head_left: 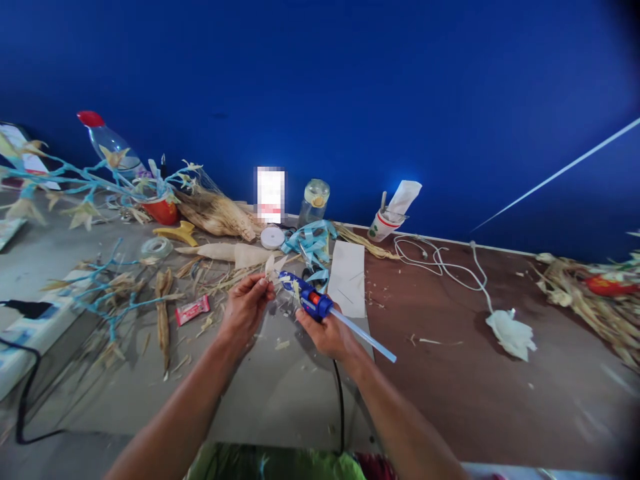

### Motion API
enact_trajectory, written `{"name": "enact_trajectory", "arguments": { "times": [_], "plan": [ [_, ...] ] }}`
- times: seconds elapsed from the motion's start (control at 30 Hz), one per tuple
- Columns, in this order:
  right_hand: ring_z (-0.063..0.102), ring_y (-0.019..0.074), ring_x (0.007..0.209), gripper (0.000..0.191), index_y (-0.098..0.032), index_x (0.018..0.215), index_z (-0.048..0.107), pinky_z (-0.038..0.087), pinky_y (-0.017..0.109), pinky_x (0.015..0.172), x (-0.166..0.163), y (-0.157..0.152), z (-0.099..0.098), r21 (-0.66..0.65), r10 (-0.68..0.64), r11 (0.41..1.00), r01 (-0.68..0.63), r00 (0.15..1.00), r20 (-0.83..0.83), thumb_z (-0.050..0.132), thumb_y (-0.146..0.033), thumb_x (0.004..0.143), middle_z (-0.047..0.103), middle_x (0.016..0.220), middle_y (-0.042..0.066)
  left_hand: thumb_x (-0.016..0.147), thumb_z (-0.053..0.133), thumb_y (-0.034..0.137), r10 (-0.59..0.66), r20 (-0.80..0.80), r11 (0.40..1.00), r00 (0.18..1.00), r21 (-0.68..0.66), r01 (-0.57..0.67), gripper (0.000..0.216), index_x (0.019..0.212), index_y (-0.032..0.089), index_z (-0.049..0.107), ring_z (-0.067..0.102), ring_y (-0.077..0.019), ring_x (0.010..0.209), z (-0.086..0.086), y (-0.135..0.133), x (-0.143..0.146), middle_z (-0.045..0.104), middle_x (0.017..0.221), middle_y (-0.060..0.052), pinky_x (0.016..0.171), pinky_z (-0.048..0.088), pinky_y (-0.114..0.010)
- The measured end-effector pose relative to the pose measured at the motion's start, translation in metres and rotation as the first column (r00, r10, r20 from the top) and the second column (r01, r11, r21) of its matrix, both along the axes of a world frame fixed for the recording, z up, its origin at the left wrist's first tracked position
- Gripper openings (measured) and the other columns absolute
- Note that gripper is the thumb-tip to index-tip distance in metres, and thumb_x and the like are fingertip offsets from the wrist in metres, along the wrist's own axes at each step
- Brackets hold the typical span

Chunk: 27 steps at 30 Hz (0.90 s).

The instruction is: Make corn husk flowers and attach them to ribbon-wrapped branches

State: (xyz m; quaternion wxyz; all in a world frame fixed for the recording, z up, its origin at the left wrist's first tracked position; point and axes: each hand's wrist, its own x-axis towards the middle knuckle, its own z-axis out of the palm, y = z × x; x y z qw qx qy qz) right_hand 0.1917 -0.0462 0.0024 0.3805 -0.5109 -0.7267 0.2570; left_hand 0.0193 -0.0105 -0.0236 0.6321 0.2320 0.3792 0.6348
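My right hand (pixel 327 330) is wrapped round a blue hot glue gun (pixel 309 299), with a clear glue stick (pixel 367 339) jutting from its back end and a black cord hanging below. The gun's nozzle points left at a small pale piece of corn husk (pixel 271 265). My left hand (pixel 250 297) pinches that husk piece between thumb and fingers. The nozzle tip is close to the husk; whether they touch I cannot tell. Beneath both hands lie husk scraps on the grey table surface. A wrapped pink candy (pixel 192 310) lies left of my left hand.
Blue-wrapped branches with husk flowers (pixel 113 303) lie at left by a white power strip (pixel 45 327). Behind are a dried husk bundle (pixel 215 207), light blue ribbon (pixel 313 240), a glass jar (pixel 315 203) and a paper cup (pixel 384 225). A white cable (pixel 450 267) lies at right.
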Motion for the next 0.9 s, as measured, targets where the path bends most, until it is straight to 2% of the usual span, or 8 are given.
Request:
{"name": "enact_trajectory", "arguments": {
  "times": [0.1,0.2,0.33,0.43,0.57,0.7,0.9],
  "plan": [
    [0.055,0.0163,0.062,0.02,-0.02,0.068,0.057,0.046,0.026,0.055,0.002,0.0,-0.001,-0.023,0.06,0.998,-0.06,0.998,0.003,0.052,-0.034,0.082,0.056,0.059,0.001,0.059,0.079,0.023,0.005,-0.011,1.0,1.0,-0.01,-0.006,0.021,0.074,0.013,0.068,0.054,-0.0065,0.049,0.0,0.0,0.0,0.062,0.059,0.0,0.05,0.045,-0.017],
    [0.057,0.0169,0.064,0.019,-0.02,0.072,0.059,0.047,0.027,0.057,0.005,0.0,-0.001,-0.042,0.063,0.997,-0.064,0.998,-0.026,0.051,-0.034,0.082,0.059,0.064,0.001,0.059,0.079,0.023,0.014,-0.001,1.0,1.0,-0.005,-0.014,0.021,0.074,0.013,0.067,0.054,-0.0071,0.05,0.0,0.0,0.0,0.062,0.059,0.0,0.05,0.045,-0.018],
    [0.06,0.0174,0.074,0.018,-0.019,0.092,0.058,0.05,0.028,0.067,0.008,0.002,0.001,-0.03,0.055,0.998,-0.059,0.991,-0.121,0.052,-0.033,0.083,0.063,0.082,0.005,0.061,0.078,0.022,0.003,0.018,1.0,1.0,0.001,-0.003,0.02,0.075,0.014,0.067,0.054,-0.007,0.051,-0.002,0.001,-0.002,0.062,0.06,0.0,0.05,0.044,-0.018],
    [0.059,0.0194,0.087,0.026,-0.019,0.104,0.052,0.05,0.032,0.078,0.007,0.005,0.001,0.044,0.026,0.999,-0.021,0.991,-0.132,0.054,-0.031,0.082,0.06,0.096,0.007,0.062,0.077,0.022,0.006,0.027,1.0,1.0,-0.006,-0.006,0.019,0.076,0.015,0.066,0.053,-0.0058,0.05,-0.003,0.002,-0.003,0.061,0.06,0.0,0.051,0.044,-0.017],
    [0.056,0.0216,0.097,0.021,-0.018,0.098,0.054,0.047,0.034,0.086,0.007,0.007,0.0,0.177,0.03,0.984,-0.022,0.998,-0.046,0.057,-0.024,0.079,0.055,0.102,0.01,0.061,0.078,0.021,0.012,0.041,1.0,0.999,-0.022,-0.011,0.02,0.077,0.016,0.066,0.052,-0.0048,0.05,-0.002,0.002,-0.003,0.061,0.062,0.001,0.051,0.043,-0.017],
    [0.056,0.0219,0.09,0.026,-0.016,0.1,0.056,0.048,0.034,0.08,0.012,0.005,0.003,0.144,-0.025,0.99,0.006,0.991,0.13,0.059,-0.02,0.074,0.051,0.102,0.011,0.059,0.078,0.02,0.022,0.068,0.999,0.997,-0.043,-0.019,0.021,0.076,0.016,0.066,0.052,-0.0051,0.051,0.001,0.002,-0.003,0.061,0.062,0.001,0.051,0.042,-0.017],
    [0.053,0.0253,0.098,0.033,-0.017,0.105,0.057,0.043,0.039,0.087,0.033,-0.002,-0.001,0.124,-0.061,0.992,0.016,0.927,0.37,0.058,-0.02,0.072,0.051,0.106,0.011,0.059,0.078,0.02,0.011,0.087,0.999,0.996,-0.032,-0.008,0.021,0.074,0.015,0.065,0.052,-0.0054,0.051,0.002,0.002,-0.004,0.062,0.064,0.001,0.053,0.043,-0.018]
  ]
}}
